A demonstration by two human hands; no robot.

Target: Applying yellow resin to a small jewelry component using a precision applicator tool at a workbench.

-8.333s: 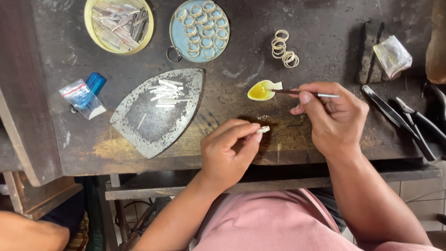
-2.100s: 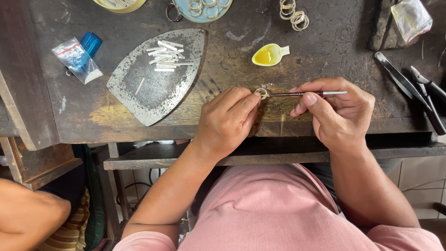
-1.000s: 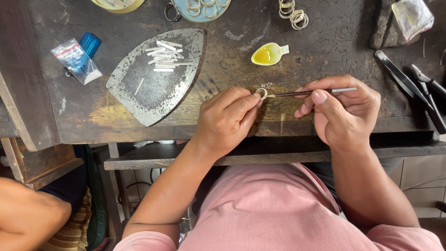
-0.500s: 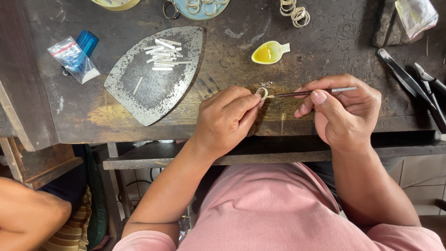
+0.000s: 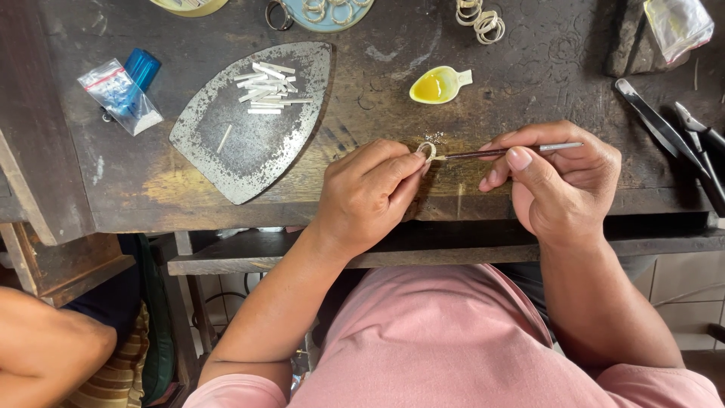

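The left hand (image 5: 370,193) pinches a small metal ring (image 5: 427,150) between its fingertips, low against the table (image 5: 529,68). The right hand (image 5: 559,181) is closed on a thin metal tool (image 5: 506,152) whose tip touches the ring. To work well, I think the ring should stay steady and the tool level. A yellow dish (image 5: 438,85) lies near.

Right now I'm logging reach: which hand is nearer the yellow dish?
Right. The right hand sits just below-right of the yellow dish; the left hand lies farther below-left.
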